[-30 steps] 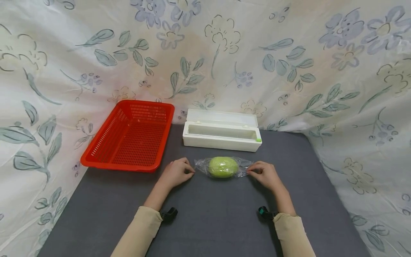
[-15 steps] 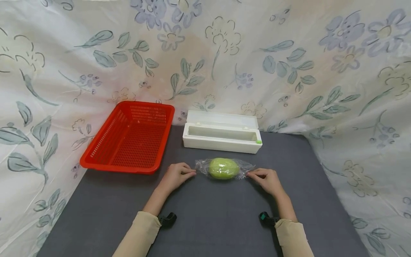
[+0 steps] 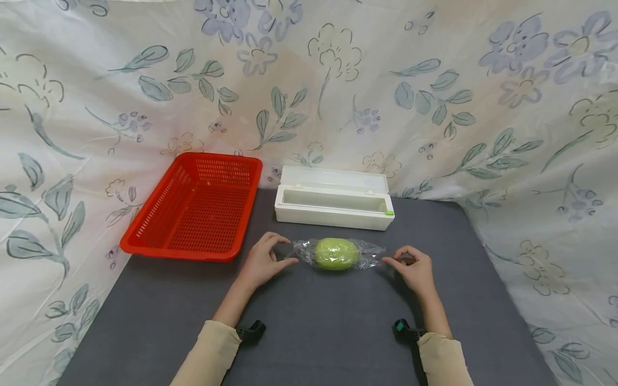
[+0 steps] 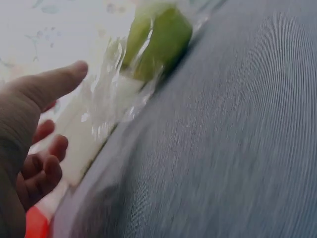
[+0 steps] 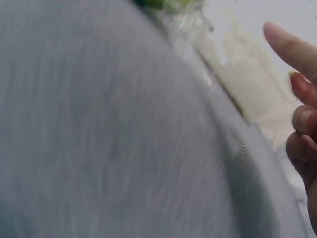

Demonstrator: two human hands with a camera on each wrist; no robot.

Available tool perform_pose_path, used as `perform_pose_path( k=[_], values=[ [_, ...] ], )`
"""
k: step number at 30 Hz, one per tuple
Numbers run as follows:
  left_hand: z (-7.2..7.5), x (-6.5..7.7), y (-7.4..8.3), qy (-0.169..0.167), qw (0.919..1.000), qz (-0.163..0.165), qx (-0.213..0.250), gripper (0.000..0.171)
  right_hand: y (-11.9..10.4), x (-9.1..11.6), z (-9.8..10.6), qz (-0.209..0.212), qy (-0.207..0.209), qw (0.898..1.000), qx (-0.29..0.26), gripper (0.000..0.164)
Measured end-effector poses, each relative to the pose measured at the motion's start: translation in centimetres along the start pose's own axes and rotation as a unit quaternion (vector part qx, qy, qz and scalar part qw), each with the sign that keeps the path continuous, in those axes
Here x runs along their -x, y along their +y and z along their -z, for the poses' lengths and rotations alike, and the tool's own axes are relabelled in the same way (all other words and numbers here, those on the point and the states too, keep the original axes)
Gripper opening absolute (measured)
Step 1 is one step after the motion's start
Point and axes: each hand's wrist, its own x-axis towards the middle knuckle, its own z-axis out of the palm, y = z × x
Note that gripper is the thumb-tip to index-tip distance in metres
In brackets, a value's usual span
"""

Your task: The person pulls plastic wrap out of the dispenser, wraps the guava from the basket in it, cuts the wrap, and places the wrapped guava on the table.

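A pale green, oval fruit lies on the grey table, wrapped in clear plastic film whose loose ends stick out to both sides. At the film's left end is my left hand, thumb and index finger spread apart. In the left wrist view, that hand shows a straight thumb and loosely bent fingers, with nothing between them. My right hand is beside the film's right end, its thumb tip close to the edge. The right wrist view shows this hand's digits apart from the film, holding nothing.
Behind the fruit stands a white oblong box with its lid raised and a small green piece at its right end. A red plastic basket sits at the back left. A floral curtain hangs behind the table.
Both hands have let go of the film's ends: the left thumb and fingers have spread, and the right hand has moved slightly right. The wrapped fruit stays in place.
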Motion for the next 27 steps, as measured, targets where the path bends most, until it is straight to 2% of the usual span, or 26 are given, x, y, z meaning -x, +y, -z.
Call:
perform_pose_path(
  k=[3, 6, 9, 12, 15, 17, 22, 27],
  values=[
    [-0.9, -0.3, 1.2, 0.005, 0.9989, -0.047, 0.002, 0.052, -1.0, -0.3, -0.6, 0.053, 0.006, 0.998, -0.036, 0.018],
    [-2.2, -0.8, 2.5, -0.009, 0.9959, -0.090, 0.004, 0.060, -2.0, -0.6, -1.8, 0.123, -0.032, 0.991, -0.048, 0.031],
    [-3.7, -1.3, 3.6, -0.040, 0.9936, -0.105, -0.007, 0.068, -2.9, -0.9, -3.2, 0.178, -0.084, 0.980, -0.038, 0.043],
    [-4.9, -1.7, 4.1, -0.076, 0.9906, -0.103, -0.050, 0.076, -3.2, -1.1, -4.7, 0.208, -0.130, 0.969, -0.012, 0.056],
    [-5.8, -2.2, 4.2, -0.097, 0.9859, -0.099, -0.093, 0.080, -3.1, -1.3, -5.7, 0.223, -0.159, 0.961, 0.023, 0.066],
    [-6.0, -2.5, 3.9, -0.100, 0.9854, -0.099, -0.096, 0.079, -2.9, -1.3, -6.2, 0.220, -0.163, 0.961, 0.045, 0.069],
    [-5.8, -3.2, 3.0, -0.099, 0.9882, -0.103, -0.056, 0.075, -2.9, -1.5, -6.9, 0.209, -0.154, 0.963, 0.070, 0.064],
    [-4.9, -3.7, 2.7, -0.127, 0.9885, -0.081, -0.013, 0.071, -3.3, -1.7, -7.0, 0.202, -0.169, 0.962, 0.068, 0.060]
  ],
)
